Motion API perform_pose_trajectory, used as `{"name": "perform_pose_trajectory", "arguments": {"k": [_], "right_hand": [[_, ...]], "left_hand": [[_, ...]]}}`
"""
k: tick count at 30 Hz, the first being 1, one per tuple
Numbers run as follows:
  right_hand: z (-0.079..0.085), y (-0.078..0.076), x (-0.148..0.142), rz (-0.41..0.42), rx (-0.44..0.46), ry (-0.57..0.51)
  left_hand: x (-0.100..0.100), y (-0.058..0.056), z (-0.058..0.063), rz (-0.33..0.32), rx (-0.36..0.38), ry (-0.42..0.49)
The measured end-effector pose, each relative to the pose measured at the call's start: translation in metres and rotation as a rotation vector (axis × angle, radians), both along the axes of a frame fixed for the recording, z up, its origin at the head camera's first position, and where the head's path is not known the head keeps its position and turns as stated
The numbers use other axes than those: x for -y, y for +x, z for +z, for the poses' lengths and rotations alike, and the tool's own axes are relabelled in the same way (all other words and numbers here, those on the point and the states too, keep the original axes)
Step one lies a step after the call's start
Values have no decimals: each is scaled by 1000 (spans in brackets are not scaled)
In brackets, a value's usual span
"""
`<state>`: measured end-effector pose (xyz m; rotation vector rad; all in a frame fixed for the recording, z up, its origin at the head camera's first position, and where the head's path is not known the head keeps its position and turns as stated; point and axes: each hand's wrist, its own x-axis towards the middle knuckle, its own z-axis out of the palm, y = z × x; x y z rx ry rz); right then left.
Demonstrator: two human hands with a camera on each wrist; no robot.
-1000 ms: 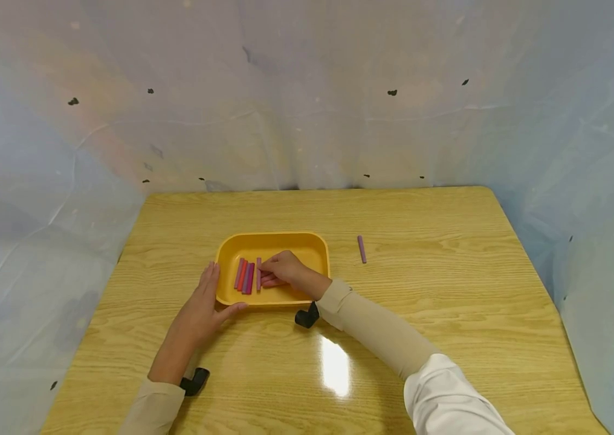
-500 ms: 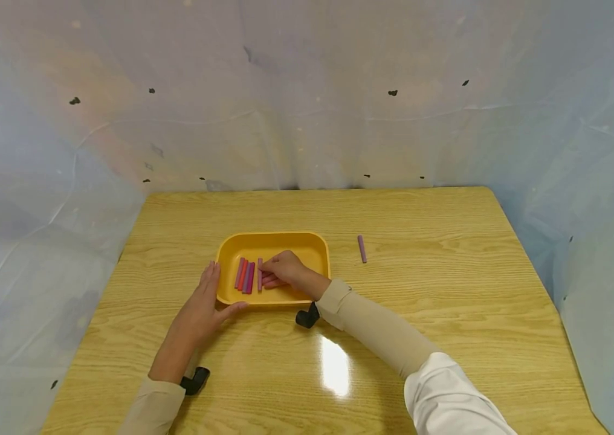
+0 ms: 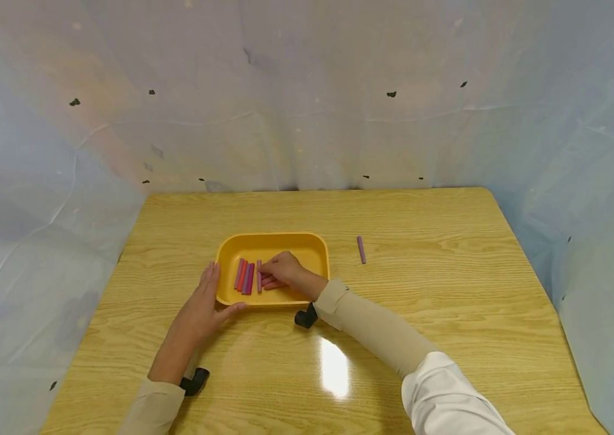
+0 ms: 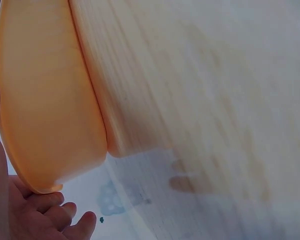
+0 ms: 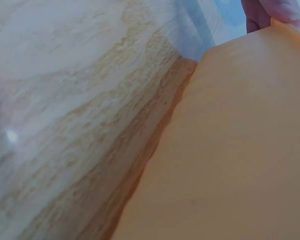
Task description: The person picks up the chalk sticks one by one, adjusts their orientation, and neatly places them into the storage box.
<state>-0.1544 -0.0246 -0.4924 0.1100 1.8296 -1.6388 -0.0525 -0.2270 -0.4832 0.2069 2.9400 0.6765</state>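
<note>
A yellow plastic tray [image 3: 318, 241] sits on the table. My left hand [image 3: 198, 317] spans its near left corner, fingers extended along the left end and thumb along the front rim. In the left wrist view, its fingers [image 4: 55, 215] show beside the tray's corner. My right hand [image 3: 287, 270] reaches inside, its curled fingertips pinching a thin mauve chalk-like stick [image 3: 259, 285]. Left of that stick lies a row of several sticks [image 3: 244, 278], mauve, orange-red, purple and magenta, side by side. More pinkish sticks [image 3: 270, 283] lie partly hidden beneath the right hand.
Outside the tray, a single mauve stick [image 3: 361, 249] lies to the right on the wood-grain table [image 3: 448, 272]. Pale plastic sheeting [image 3: 307, 145] hangs behind and along both sides. Black wrist cameras [image 3: 195, 382] jut from the sleeves.
The mauve stick under my right fingertips has slid a very short way toward me. My left hand, the tray and the row of sticks stay in place.
</note>
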Motion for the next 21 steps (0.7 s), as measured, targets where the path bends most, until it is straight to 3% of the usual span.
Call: {"name": "perform_pose_trajectory", "arguments": {"k": [21], "right_hand": [[-3,0,1,9,-32,23]], "left_hand": [[-1,1,2,-2,2,7]]}}
